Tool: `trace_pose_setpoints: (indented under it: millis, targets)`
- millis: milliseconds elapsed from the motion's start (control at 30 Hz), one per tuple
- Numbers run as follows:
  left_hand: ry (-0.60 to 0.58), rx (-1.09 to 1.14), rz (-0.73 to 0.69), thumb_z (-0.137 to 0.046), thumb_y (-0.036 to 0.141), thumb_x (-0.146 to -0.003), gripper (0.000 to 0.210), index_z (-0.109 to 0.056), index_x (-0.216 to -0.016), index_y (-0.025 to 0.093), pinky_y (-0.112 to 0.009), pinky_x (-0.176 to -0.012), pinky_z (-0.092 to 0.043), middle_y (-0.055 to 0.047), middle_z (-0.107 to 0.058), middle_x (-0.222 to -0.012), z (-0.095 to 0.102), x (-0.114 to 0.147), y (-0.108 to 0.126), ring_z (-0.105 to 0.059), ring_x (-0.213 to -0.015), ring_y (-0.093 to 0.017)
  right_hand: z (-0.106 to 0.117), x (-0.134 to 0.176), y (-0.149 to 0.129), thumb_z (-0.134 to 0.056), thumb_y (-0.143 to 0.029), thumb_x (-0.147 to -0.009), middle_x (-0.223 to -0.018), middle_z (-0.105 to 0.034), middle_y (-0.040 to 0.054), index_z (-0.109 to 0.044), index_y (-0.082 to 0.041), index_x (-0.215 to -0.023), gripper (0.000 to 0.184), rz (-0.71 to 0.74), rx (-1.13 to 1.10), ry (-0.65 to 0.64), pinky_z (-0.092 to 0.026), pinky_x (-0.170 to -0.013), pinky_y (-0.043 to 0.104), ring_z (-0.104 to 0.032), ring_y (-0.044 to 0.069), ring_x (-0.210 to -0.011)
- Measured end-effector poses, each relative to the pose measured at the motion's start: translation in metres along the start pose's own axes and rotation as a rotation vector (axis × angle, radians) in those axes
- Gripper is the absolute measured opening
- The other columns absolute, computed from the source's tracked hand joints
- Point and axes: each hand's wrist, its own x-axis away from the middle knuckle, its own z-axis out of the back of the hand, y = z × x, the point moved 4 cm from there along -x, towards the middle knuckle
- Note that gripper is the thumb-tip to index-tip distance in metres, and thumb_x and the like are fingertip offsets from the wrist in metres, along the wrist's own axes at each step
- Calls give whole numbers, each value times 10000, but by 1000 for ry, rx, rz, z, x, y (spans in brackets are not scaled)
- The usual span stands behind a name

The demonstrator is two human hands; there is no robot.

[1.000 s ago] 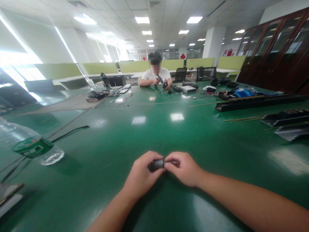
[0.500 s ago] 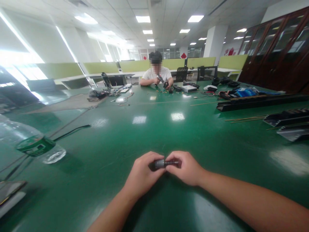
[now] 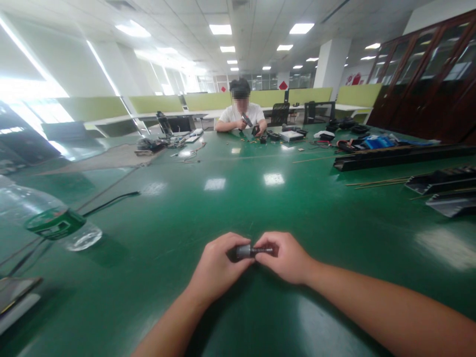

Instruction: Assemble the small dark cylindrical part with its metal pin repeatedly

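Observation:
Just above the green table (image 3: 238, 213), my two hands hold a small part between them. It has a grey cylindrical body (image 3: 244, 251) and a thin dark rod (image 3: 263, 250) pointing right. My left hand (image 3: 219, 267) is closed around the grey body, thumb below and fingers above. The thumb and fingers of my right hand (image 3: 284, 258) pinch the dark rod. My fingers cover part of both pieces, and I cannot tell whether the rod is fixed to the body.
On the left lies a clear plastic bottle (image 3: 55, 223) with a green label, near a black cable (image 3: 111, 202). Black metal channels (image 3: 401, 157) and thin rods are at the right. Across the table sits a person (image 3: 240, 116) holding a tool, among scattered parts.
My hands have barely moved. The grey body has shifted slightly left within my left hand, and a little more of the joint beside the rod shows.

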Motion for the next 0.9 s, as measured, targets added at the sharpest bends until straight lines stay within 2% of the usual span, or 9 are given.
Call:
trace_pose_setpoints:
  millis: [500, 900]
  targets:
    - [13, -8, -18, -769, 256, -773, 187, -701, -948, 260, -245, -774, -483, 28, -699, -924, 0, 1, -3, -645, -847, -138, -3, 2, 4, -696, -213, -785, -798, -708, 27, -706, -159, -883, 112, -28, -13, -16, -481, -636, 245, -623, 150, -683]
    - [17, -10, -11, -768, 250, -762, 191, -704, -942, 258, -255, -780, -491, 17, -703, -932, 3, 1, -5, -650, -855, -153, -1, 1, 2, -695, -216, -779, -760, -697, 21, -691, -163, -857, 94, -66, 12, 10, -462, -613, 243, -611, 144, -648]
